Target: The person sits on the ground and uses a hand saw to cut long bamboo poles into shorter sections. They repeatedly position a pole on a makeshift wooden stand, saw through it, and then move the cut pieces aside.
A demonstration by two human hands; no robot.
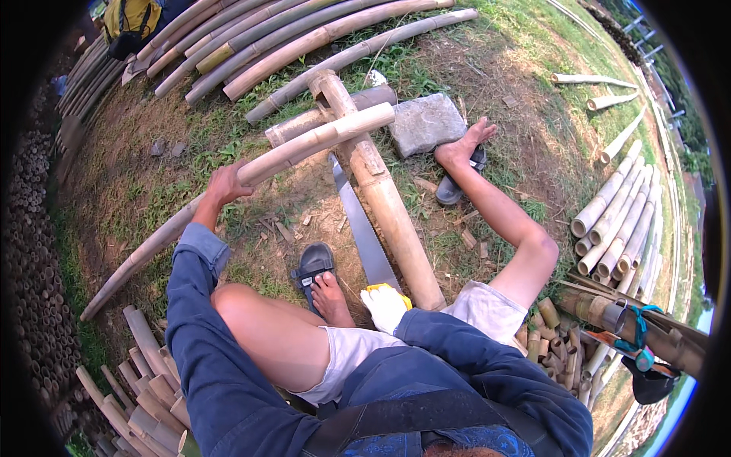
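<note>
My bare left hand (227, 183) is closed around a long bamboo pole (164, 236), which runs from the lower left up to the middle. The pole's far end lies across a thick bamboo beam (394, 225) with a slot cut near its top. In a white glove, my right hand (384, 308) grips the yellow handle of a handsaw (359, 221) close to my lap. The silver blade points away from me, left of the beam, its tip just below the pole and apart from any cut I can see. A shorter bamboo piece (293, 131) lies crosswise under the beam's far end.
A grey stone block (428, 123) sits beside my bare right foot and a black sandal (451, 190). Bamboo poles (304, 42) lie in rows ahead, with more stacks (620, 221) at right and lower left. A bamboo stand (594, 308) with a turquoise cloth is at right.
</note>
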